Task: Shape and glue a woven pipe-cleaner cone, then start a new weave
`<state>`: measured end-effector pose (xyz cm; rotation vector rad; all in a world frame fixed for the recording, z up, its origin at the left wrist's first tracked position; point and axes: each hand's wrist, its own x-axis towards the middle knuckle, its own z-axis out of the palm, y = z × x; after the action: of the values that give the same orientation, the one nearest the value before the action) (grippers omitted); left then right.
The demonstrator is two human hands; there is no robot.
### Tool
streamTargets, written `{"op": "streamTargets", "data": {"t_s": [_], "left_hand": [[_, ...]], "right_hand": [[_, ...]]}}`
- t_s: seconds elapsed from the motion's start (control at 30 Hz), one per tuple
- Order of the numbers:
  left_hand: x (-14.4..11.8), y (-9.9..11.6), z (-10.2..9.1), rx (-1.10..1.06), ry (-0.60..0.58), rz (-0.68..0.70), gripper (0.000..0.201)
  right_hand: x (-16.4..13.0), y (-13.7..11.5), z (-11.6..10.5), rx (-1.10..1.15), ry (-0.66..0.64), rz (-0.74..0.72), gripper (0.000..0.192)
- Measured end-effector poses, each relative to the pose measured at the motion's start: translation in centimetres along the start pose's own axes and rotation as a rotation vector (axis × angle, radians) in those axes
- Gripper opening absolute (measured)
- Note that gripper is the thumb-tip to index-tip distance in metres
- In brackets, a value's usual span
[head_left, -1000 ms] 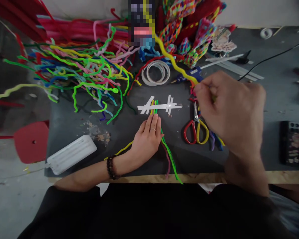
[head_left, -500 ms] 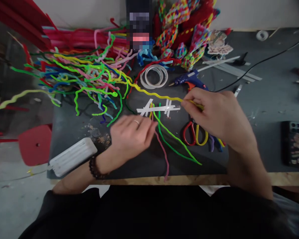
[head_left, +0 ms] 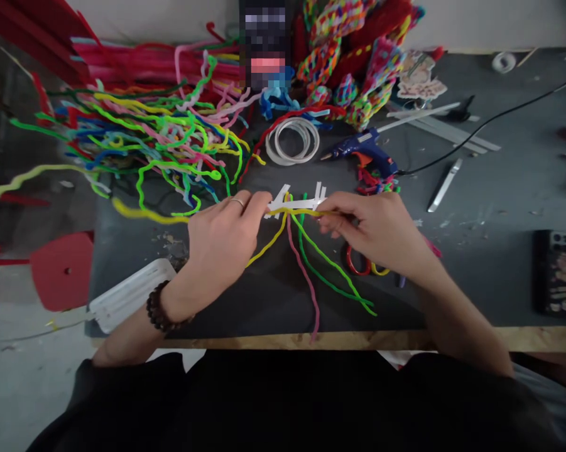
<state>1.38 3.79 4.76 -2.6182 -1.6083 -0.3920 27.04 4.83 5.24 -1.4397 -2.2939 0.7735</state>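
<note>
A yellow pipe cleaner (head_left: 155,216) runs sideways through both hands, and its loose tail trails to the left. My left hand (head_left: 223,242) is closed on it, and my right hand (head_left: 374,229) pinches it near its other end. Between the hands it crosses several pipe cleaners whose tops lie at strips of white tape (head_left: 299,204) on the table. Hanging toward me from there are a pink pipe cleaner (head_left: 306,276), a dark green one (head_left: 311,271), a light green one (head_left: 332,260) and another yellow one (head_left: 268,246).
A heap of coloured pipe cleaners (head_left: 155,138) covers the back left. Tape rolls (head_left: 269,143) and a blue glue gun (head_left: 365,147) lie beyond my hands. Scissors (head_left: 349,265) are partly hidden by my right hand. A white power strip (head_left: 127,298) and a phone (head_left: 558,270) lie at the sides.
Both hands have brought the yellow pipe cleaner down across the taped strands. My right hand moved left, and my left hand moved up to grip the pipe cleaner, now drawn clear of the heap.
</note>
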Motion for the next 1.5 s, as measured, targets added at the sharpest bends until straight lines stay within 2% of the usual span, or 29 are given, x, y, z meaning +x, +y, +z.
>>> {"op": "streamTargets", "data": {"t_s": [0.13, 0.27, 0.33, 0.43, 0.53, 0.67, 0.83, 0.93, 1.07, 1.2, 1.27, 1.33, 1.43, 1.5], "left_hand": [[0.9, -0.5, -0.2, -0.335, -0.108, -0.003, 0.028], [1.0, -0.2, 0.2, -0.654, -0.292, 0.004, 0.027], [1.1, -0.3, 0.3, -0.71, -0.34, -0.018, 0.024], [1.4, -0.5, 0.1, -0.713, -0.31, -0.043, 0.021], [1.5, -0.7, -0.1, -0.683, -0.307, -0.061, 0.02], [1.3, -0.6, -0.3, -0.664, -0.28, -0.075, 0.016], [0.8, -0.4, -0.3, -0.589, -0.228, -0.087, 0.015], [0.4, 0.1, 0.0, -0.544, -0.189, -0.105, 0.015], [0.2, 0.6, 0.6, -0.539, -0.192, -0.114, 0.015], [0.2, 0.8, 0.8, -0.516, -0.213, -0.113, 0.014], [0.1, 0.7, 0.9, -0.489, -0.213, -0.09, 0.013], [0.0, 0.7, 1.1, -0.442, -0.184, -0.049, 0.012], [-0.3, 0.8, 1.3, -0.313, -0.088, 0.077, 0.016], [-0.5, 0.9, 1.5, -0.218, -0.026, 0.175, 0.022]], "right_hand": [[-0.4, -0.3, 1.5, -0.079, 0.139, -0.075, 0.02], [-0.7, -0.9, 4.1, -0.114, 0.21, -0.187, 0.023], [-0.7, -0.7, 4.8, -0.133, 0.264, -0.195, 0.018], [-0.8, -0.3, 5.0, -0.14, 0.339, -0.19, 0.013], [-0.7, -0.2, 4.7, -0.045, 0.36, -0.15, 0.011], [-0.3, -0.4, 4.3, 0.101, 0.294, -0.094, 0.013], [0.3, 0.2, 4.4, 0.447, 0.073, 0.007, 0.013], [0.5, 0.6, 4.8, 0.596, 0.064, 0.069, 0.013], [0.5, 0.5, 5.0, 0.506, 0.181, 0.002, 0.013], [0.5, 0.3, 4.6, 0.385, 0.148, -0.074, 0.013], [0.5, 0.4, 4.4, 0.396, 0.111, -0.005, 0.01], [0.6, 0.6, 4.4, 0.508, 0.023, 0.085, 0.009], [0.7, 1.1, 4.6, 0.735, -0.115, 0.181, 0.015], [0.8, 1.4, 4.7, 0.814, -0.16, 0.216, 0.017]]}}
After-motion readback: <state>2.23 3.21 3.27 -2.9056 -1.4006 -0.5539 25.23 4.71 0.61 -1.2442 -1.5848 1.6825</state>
